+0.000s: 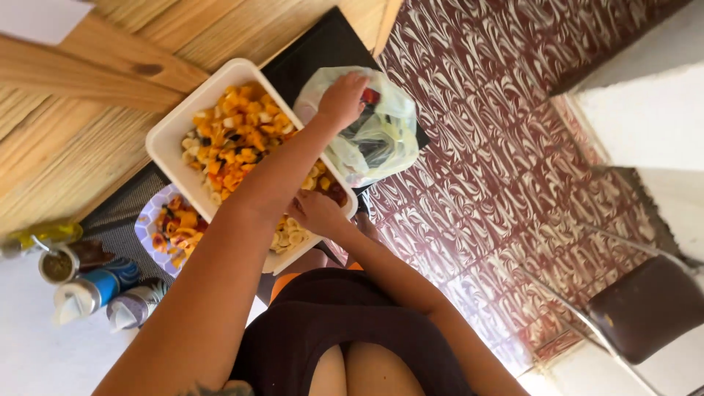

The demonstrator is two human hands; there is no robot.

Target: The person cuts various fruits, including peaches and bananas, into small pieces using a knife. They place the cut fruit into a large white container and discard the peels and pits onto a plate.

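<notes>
A white rectangular tray [170, 132] holds chopped orange and yellow pieces, pale sliced rounds and some dark bits. To its right sits a thin translucent plastic bag [392, 136] with dark and red things inside. My left hand [342, 97] reaches over the tray and grips the bag's top opening, with the fingers curled in. My right hand [317, 213] rests on the tray's near edge and holds it. A patterned plate [150, 220] with similar chopped pieces lies partly under the tray's left corner.
Two capped bottles [94, 292] and an open jar [59, 265] stand at the lower left. Tray and bag rest on a dark mat [323, 44] over a wooden table [66, 125]. A brown chair [649, 308] stands on the patterned tile floor [499, 147] at right.
</notes>
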